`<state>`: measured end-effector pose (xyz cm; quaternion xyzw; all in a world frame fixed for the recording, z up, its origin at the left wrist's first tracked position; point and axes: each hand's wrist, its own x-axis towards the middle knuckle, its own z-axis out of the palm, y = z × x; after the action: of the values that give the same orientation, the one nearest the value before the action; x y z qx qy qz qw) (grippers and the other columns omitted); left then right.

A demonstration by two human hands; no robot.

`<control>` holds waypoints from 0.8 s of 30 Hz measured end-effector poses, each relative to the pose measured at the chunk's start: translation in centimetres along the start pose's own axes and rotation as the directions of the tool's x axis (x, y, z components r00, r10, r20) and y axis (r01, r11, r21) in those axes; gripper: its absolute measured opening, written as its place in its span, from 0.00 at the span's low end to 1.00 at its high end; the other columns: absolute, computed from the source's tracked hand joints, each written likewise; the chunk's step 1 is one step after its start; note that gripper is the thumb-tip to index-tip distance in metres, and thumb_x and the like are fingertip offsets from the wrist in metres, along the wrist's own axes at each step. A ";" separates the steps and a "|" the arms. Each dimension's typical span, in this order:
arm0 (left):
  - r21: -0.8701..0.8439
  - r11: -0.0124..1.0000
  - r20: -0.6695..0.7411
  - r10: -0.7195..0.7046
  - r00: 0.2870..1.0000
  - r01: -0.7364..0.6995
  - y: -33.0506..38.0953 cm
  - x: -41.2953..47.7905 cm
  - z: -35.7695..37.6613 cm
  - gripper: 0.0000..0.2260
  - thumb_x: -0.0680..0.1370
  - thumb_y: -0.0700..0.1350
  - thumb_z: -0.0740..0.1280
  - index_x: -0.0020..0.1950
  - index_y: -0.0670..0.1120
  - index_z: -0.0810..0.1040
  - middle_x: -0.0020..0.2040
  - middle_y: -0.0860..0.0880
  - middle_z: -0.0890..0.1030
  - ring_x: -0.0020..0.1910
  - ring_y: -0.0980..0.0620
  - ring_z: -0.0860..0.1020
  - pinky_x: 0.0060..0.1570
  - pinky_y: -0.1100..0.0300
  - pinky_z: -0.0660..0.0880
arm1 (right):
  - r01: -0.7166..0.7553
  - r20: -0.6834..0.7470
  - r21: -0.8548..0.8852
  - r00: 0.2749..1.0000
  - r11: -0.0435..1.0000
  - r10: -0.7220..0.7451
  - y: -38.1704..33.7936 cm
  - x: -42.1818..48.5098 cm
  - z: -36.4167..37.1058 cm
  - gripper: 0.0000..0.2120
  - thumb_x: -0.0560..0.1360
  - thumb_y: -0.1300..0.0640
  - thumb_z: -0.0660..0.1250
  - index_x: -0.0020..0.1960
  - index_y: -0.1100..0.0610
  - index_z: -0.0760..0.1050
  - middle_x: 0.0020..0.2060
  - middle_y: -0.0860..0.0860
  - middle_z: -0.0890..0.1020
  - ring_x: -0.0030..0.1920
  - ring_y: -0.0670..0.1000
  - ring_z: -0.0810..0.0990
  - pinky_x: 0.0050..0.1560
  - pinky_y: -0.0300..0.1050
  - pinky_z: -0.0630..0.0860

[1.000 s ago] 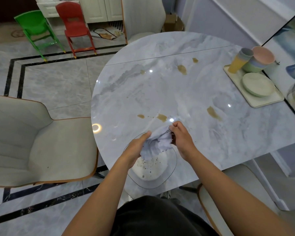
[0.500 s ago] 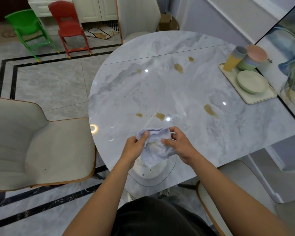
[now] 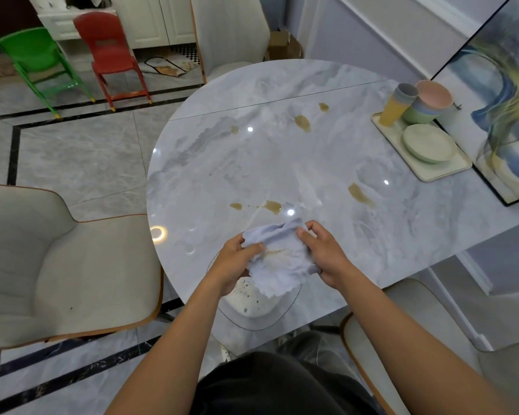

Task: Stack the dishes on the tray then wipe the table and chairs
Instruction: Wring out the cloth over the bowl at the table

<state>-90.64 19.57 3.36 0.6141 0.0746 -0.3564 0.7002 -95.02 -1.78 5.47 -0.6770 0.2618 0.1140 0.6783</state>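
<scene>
The pastel dishes (image 3: pixel 429 143) sit stacked on the pale flat tray (image 3: pixel 432 175), so wiping looks like the job now: the left hand (image 3: pixel 231 265) and right hand (image 3: pixel 324 259) pinch the stained light-blue cloth (image 3: pixel 282 259) by its edges above the near edge of the grey marble table (image 3: pixel 252 169), and it must go down onto the brown spills (image 3: pixel 274 206).

Far beyond the fingers (image 3: pixel 250 249) and off to their left, a small green plastic chair (image 3: pixel 36 55), a red plastic chair (image 3: pixel 110 46) just beside it; behind both, white cabinet doors (image 3: pixel 159 22); ahead of the fingers, a patterned mat (image 3: pixel 162 66) on grey marble floor (image 3: pixel 81 151) banded in black; further right, a cardboard box (image 3: pixel 282 43); well to the fingers' right, a black-framed painting (image 3: pixel 504 115) in blue and yellow.
</scene>
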 end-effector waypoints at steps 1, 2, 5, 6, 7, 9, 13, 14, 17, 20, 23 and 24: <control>0.003 1.000 -0.027 -0.024 0.999 0.024 0.1 0.0 0.2 0.10 0.81 0.42 0.69 0.61 0.49 0.82 0.47 0.49 0.85 0.42 0.49 0.84 0.38 0.55 0.80 | 0.019 0.000 -0.029 1.000 0.999 -0.019 0.0 0.0 -0.3 0.13 0.84 0.47 0.65 0.53 0.58 0.74 0.45 0.56 0.80 0.43 0.54 0.80 0.34 0.44 0.75; 0.003 0.999 -0.038 -0.042 0.998 0.042 0.2 0.1 0.3 0.08 0.82 0.42 0.67 0.59 0.48 0.83 0.44 0.49 0.84 0.39 0.49 0.82 0.37 0.56 0.78 | 0.039 -0.001 -0.050 0.999 0.998 -0.039 0.1 0.1 -0.7 0.12 0.83 0.47 0.65 0.54 0.56 0.75 0.46 0.58 0.81 0.43 0.54 0.81 0.35 0.45 0.75; 0.001 0.999 -0.037 -0.054 0.998 0.054 0.1 0.5 0.8 0.10 0.83 0.43 0.66 0.58 0.42 0.84 0.46 0.45 0.84 0.44 0.46 0.81 0.42 0.52 0.80 | 0.055 -0.018 -0.091 0.998 0.994 -0.056 0.2 0.7 -1.8 0.10 0.82 0.45 0.67 0.52 0.51 0.77 0.49 0.62 0.82 0.43 0.58 0.81 0.39 0.53 0.75; -0.021 0.999 -0.043 -0.051 0.998 0.050 0.1 0.7 1.0 0.11 0.83 0.43 0.66 0.60 0.40 0.83 0.49 0.42 0.84 0.47 0.45 0.81 0.45 0.51 0.81 | 0.058 -0.025 -0.105 0.998 0.993 -0.061 0.3 1.1 -2.4 0.11 0.81 0.44 0.68 0.51 0.51 0.77 0.47 0.62 0.82 0.42 0.58 0.80 0.38 0.54 0.74; -0.054 0.997 -0.048 -0.052 0.997 0.049 0.2 0.9 1.3 0.12 0.83 0.43 0.66 0.62 0.38 0.82 0.52 0.39 0.84 0.49 0.44 0.81 0.47 0.50 0.81 | 0.059 -0.033 -0.125 0.997 0.990 -0.063 0.3 1.5 -2.8 0.11 0.80 0.43 0.68 0.50 0.51 0.77 0.45 0.62 0.82 0.41 0.58 0.79 0.37 0.54 0.74; -0.129 0.991 -0.048 -0.055 0.997 0.049 0.6 1.3 2.2 0.13 0.83 0.45 0.66 0.62 0.38 0.82 0.54 0.38 0.84 0.51 0.44 0.81 0.49 0.50 0.79 | 0.058 -0.055 -0.184 0.996 0.981 -0.070 0.2 2.4 -3.8 0.10 0.79 0.43 0.70 0.50 0.50 0.77 0.42 0.61 0.81 0.40 0.55 0.78 0.36 0.48 0.74; -0.226 0.974 -0.011 -0.028 1.000 0.024 2.1 2.2 5.4 0.06 0.83 0.48 0.66 0.53 0.47 0.78 0.48 0.45 0.79 0.44 0.50 0.79 0.43 0.57 0.76 | 0.219 -0.087 -0.389 0.958 0.895 -0.273 -0.6 2.6 -4.8 0.13 0.78 0.49 0.72 0.58 0.47 0.72 0.50 0.47 0.78 0.49 0.46 0.79 0.46 0.37 0.75; -0.241 0.970 -0.026 -0.008 1.000 0.001 2.7 2.8 6.3 0.06 0.84 0.49 0.65 0.54 0.47 0.77 0.48 0.46 0.80 0.43 0.51 0.80 0.42 0.57 0.77 | 0.311 -0.059 -0.445 0.925 0.840 -0.374 -1.1 2.6 -5.1 0.14 0.77 0.49 0.73 0.59 0.47 0.72 0.53 0.45 0.76 0.52 0.44 0.78 0.50 0.36 0.75; -0.222 0.973 -0.084 0.045 0.995 -0.063 5.1 3.9 9.2 0.18 0.85 0.56 0.62 0.62 0.41 0.78 0.52 0.46 0.85 0.49 0.49 0.85 0.47 0.54 0.82 | 0.518 0.182 -0.395 0.854 0.759 -0.488 -2.6 2.1 -5.5 0.12 0.78 0.50 0.73 0.57 0.48 0.74 0.55 0.45 0.77 0.54 0.44 0.79 0.53 0.36 0.78; -0.154 0.983 -0.099 0.083 0.992 -0.098 6.4 4.8 11.1 0.22 0.84 0.58 0.63 0.66 0.40 0.77 0.62 0.36 0.82 0.62 0.36 0.82 0.65 0.37 0.77 | 0.467 0.285 -0.212 0.870 0.858 -0.403 -3.7 2.3 -5.9 0.14 0.76 0.50 0.76 0.55 0.50 0.73 0.53 0.43 0.79 0.55 0.45 0.81 0.49 0.37 0.79; -0.129 0.986 -0.115 0.088 0.989 -0.103 7.0 5.2 12.2 0.12 0.85 0.50 0.63 0.58 0.42 0.79 0.55 0.35 0.82 0.55 0.36 0.81 0.60 0.44 0.79 | 0.432 0.269 -0.145 0.883 0.890 -0.385 -4.3 3.6 -7.0 0.19 0.74 0.48 0.78 0.57 0.51 0.72 0.47 0.39 0.79 0.50 0.44 0.81 0.47 0.40 0.79; -0.115 0.988 -0.117 0.093 0.989 -0.106 7.2 5.2 12.5 0.09 0.85 0.47 0.64 0.57 0.43 0.80 0.52 0.39 0.83 0.52 0.41 0.81 0.56 0.48 0.79 | 0.415 0.281 -0.107 0.884 0.903 -0.373 -4.5 3.9 -7.3 0.21 0.73 0.47 0.78 0.59 0.51 0.73 0.47 0.41 0.80 0.49 0.45 0.81 0.47 0.42 0.80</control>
<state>-86.71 5.99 9.29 0.5925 0.1042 -0.2809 0.7478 -90.88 -9.92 7.73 -0.7493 0.0190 0.0803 0.6571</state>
